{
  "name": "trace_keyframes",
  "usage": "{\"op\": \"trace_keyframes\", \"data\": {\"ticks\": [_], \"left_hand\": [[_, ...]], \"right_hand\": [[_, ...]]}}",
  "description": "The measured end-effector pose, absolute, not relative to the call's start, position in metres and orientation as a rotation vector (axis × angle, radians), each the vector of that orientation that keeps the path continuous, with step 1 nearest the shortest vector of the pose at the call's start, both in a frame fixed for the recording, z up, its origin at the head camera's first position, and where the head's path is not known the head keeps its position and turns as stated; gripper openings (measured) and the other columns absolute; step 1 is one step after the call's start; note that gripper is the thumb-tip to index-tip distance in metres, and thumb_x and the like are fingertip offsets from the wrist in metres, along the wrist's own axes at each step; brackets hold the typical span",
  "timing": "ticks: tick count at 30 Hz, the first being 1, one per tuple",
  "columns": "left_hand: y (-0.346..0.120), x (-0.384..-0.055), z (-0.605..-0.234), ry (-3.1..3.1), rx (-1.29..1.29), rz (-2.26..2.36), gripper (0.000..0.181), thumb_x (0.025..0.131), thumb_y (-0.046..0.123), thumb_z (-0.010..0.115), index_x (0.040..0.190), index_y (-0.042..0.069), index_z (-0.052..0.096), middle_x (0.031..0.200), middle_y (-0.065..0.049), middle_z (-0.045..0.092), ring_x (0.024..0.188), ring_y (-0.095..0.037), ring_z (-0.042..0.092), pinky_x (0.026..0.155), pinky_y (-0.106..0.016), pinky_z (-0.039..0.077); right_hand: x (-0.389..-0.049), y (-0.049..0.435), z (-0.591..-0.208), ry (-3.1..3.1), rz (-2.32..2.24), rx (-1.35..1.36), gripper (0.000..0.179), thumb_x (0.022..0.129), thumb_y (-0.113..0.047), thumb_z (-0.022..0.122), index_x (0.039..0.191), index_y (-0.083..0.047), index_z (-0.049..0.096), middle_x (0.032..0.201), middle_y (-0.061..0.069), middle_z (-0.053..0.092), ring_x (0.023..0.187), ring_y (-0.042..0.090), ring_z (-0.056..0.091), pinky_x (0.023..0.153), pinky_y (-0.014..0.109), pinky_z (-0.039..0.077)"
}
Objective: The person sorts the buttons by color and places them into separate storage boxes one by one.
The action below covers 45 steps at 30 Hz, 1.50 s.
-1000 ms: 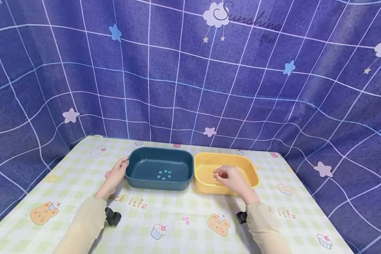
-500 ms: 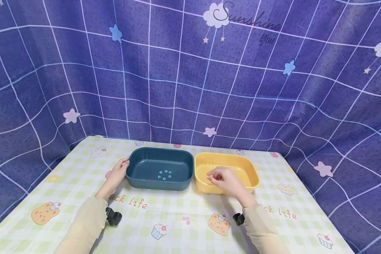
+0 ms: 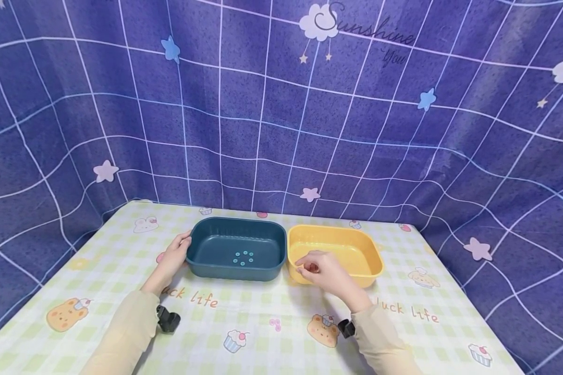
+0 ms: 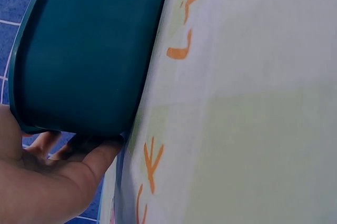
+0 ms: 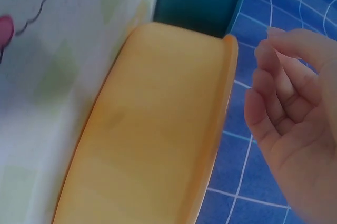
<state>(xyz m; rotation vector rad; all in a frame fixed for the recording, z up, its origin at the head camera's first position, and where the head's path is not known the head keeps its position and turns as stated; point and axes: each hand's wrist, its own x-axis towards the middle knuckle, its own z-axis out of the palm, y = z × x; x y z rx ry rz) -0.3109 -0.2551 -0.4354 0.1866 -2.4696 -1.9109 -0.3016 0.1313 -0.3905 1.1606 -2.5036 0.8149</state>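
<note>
At the left stands a dark teal plastic basin (image 3: 236,273), with several small teal rings (image 3: 243,258) in a circle on its floor. I cannot tell whether these are holes or loose pieces. My left hand (image 3: 172,256) holds the basin's left end; in the left wrist view its thumb and fingers bend round that end. A yellow plastic basin (image 3: 370,255) touches the teal one on the right. Over its near left part hovers my right hand (image 3: 326,272). In the right wrist view the fingers curl and the thumb meets the index fingertip, with nothing visible between them.
Both basins stand on a table (image 3: 197,333) with a checked, cartoon-printed cloth. Behind and beside it hangs a blue grid curtain (image 3: 244,120). A black wrist mount (image 3: 169,320) sits on each forearm, close above the cloth.
My right hand has moved left and toward me over the yellow basin, its fingers still curled. The left hand and both basins have stayed in place.
</note>
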Motion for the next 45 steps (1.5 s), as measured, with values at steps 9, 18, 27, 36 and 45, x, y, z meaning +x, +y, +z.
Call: {"op": "trace_keyframes", "data": {"ticks": [9, 18, 27, 36, 45], "left_hand": [[-0.256, -0.31, -0.436, -2.476, 0.175, -1.896, 0.057, 0.102, 0.038, 0.024, 0.15, 0.009, 0.017, 0.153, -0.025, 0.017, 0.136, -0.042, 0.028, 0.103, -0.055, 0.037], [-0.256, -0.31, -0.437, -2.46, 0.168, -1.88, 0.057, 0.101, 0.04, 0.026, 0.15, 0.011, 0.021, 0.151, -0.026, 0.02, 0.134, -0.042, 0.031, 0.101, -0.054, 0.041], [-0.256, -0.312, -0.436, -2.479, 0.195, -1.897, 0.055, 0.103, 0.036, 0.022, 0.15, 0.009, 0.016, 0.153, -0.024, 0.017, 0.136, -0.042, 0.028, 0.104, -0.055, 0.037], [-0.258, -0.315, -0.438, -2.479, 0.186, -1.894, 0.055, 0.103, 0.035, 0.023, 0.15, 0.009, 0.016, 0.153, -0.023, 0.017, 0.137, -0.041, 0.026, 0.104, -0.056, 0.035], [-0.257, -0.314, -0.437, -2.478, 0.196, -1.898, 0.054, 0.103, 0.035, 0.023, 0.15, 0.009, 0.017, 0.153, -0.023, 0.018, 0.137, -0.041, 0.027, 0.104, -0.056, 0.036]], "right_hand": [[-0.296, 0.122, -0.396, -2.488, 0.821, 1.239, 0.008, 0.083, -0.008, 0.069, 0.09, -0.006, 0.072, 0.07, -0.004, 0.058, 0.066, 0.005, 0.05, 0.058, 0.015, 0.046], [-0.289, 0.115, -0.399, -2.556, 0.81, 1.239, 0.006, 0.085, -0.013, 0.068, 0.089, -0.011, 0.072, 0.07, -0.01, 0.055, 0.066, 0.003, 0.049, 0.062, 0.014, 0.043], [-0.284, 0.108, -0.402, -2.578, 0.85, 1.308, 0.012, 0.085, -0.012, 0.068, 0.093, -0.005, 0.073, 0.075, -0.004, 0.062, 0.069, 0.005, 0.053, 0.062, 0.013, 0.049], [-0.28, 0.103, -0.404, -2.593, 0.815, 1.34, 0.012, 0.086, -0.014, 0.067, 0.093, -0.006, 0.073, 0.08, -0.004, 0.065, 0.07, 0.003, 0.054, 0.062, 0.012, 0.047], [-0.275, 0.097, -0.409, -2.62, 0.773, 1.397, 0.013, 0.087, -0.016, 0.066, 0.093, -0.008, 0.073, 0.081, -0.006, 0.064, 0.069, 0.003, 0.054, 0.063, 0.01, 0.045]]}}
